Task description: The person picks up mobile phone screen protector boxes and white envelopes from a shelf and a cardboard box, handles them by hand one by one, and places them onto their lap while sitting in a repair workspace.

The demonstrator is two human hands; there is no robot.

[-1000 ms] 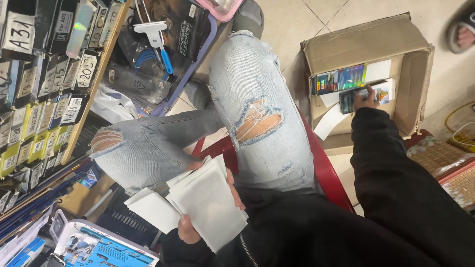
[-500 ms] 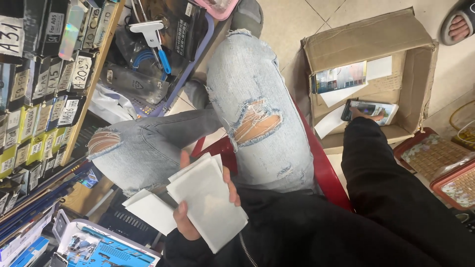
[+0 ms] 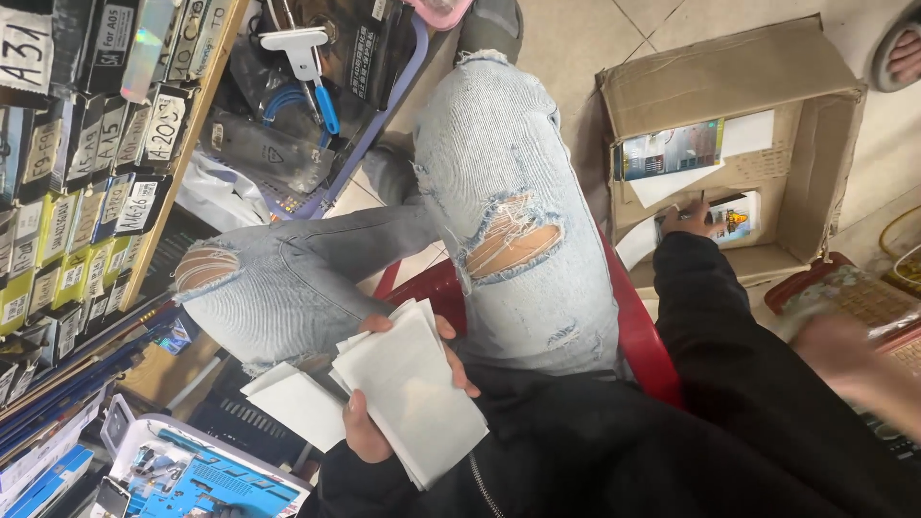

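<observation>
left hand (image 3: 384,422) grip closed round white packets (image 3: 408,398), right hand (image 3: 693,219) (mostly hidden) in cardboard box (image 3: 815,153)

White packets (image 3: 408,398), ripped pale-blue jeans (image 3: 499,192)

Left hand (image 3: 403,403) has a stack of packets (image 3: 408,408) in the lap, shelves (image 3: 77,163) off to the left, and right hand (image 3: 693,219) is inside the cardboard box (image 3: 729,86) on the floor at right.

One cardboard box (image 3: 729,72) at two o'clock holds two printed packets (image 3: 670,151), one red stool (image 3: 643,336), one stack of white envelopes (image 3: 408,403).
</observation>
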